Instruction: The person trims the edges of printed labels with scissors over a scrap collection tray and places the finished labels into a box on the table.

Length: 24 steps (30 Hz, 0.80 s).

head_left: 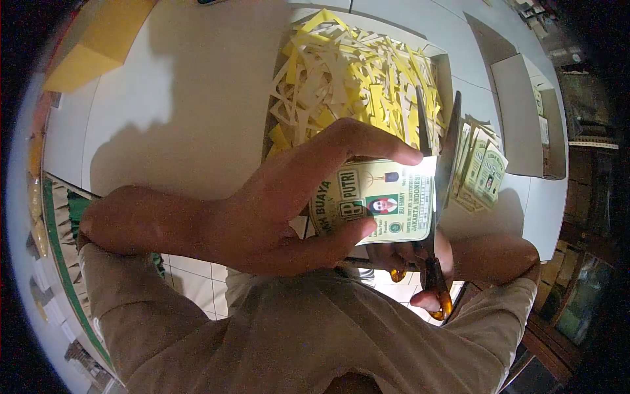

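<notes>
My left hand (pixel 295 190) pinches a printed label card (pixel 400 200) between thumb and fingers, its printed face turned up. My right hand (pixel 420 259) is closed round the amber handles of a pair of scissors (pixel 448 148). The scissor blades are apart and point away from me, with the card's right edge between them. Beyond the card lies a shallow box (pixel 444 72) full of yellow and cream paper strips (pixel 367 79). Right of the blades is a loose pile of similar labels (pixel 484 164).
An open white box (pixel 518 111) with more labels inside stands at the right. At the upper left is a yellow box or folded sheet (pixel 98 49). The white table (pixel 190 85) carries these things. Wooden furniture stands at the far right.
</notes>
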Motion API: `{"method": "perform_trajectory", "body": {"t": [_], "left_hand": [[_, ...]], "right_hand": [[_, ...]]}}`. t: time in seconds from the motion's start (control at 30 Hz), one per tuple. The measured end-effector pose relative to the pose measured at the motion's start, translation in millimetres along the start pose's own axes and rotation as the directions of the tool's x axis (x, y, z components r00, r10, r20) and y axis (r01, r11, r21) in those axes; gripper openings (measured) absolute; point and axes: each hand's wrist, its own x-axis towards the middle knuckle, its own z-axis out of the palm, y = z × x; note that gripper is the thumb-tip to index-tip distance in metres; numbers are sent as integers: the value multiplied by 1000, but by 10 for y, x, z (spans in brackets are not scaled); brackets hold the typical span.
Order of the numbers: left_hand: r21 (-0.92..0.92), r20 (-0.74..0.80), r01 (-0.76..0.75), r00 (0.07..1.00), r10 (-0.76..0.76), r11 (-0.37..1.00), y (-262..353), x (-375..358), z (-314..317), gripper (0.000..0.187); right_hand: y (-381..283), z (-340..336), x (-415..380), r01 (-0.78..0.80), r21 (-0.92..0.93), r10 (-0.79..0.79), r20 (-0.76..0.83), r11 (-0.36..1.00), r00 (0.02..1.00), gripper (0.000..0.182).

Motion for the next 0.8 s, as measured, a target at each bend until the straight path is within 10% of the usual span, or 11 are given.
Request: {"method": "perform_trajectory", "body": {"t": [0.1, 0.2, 0.3, 0.8], "left_hand": [[34, 12, 4, 1000, -4, 999, 9, 2, -9, 51], [71, 25, -1, 1000, -1, 997, 33, 14, -35, 51], [-69, 5, 14, 1000, -14, 997, -2, -3, 1, 51], [64, 23, 35, 999, -37, 997, 24, 10, -46, 51]], "right_hand": [[-84, 120, 18, -130, 95, 147, -201, 987, 969, 40], [-34, 182, 3, -67, 5, 65, -294, 998, 954, 40], [-89, 71, 21, -33, -41, 29, -109, 999, 994, 81], [-49, 27, 1, -16, -73, 11, -68, 997, 998, 78]]}}
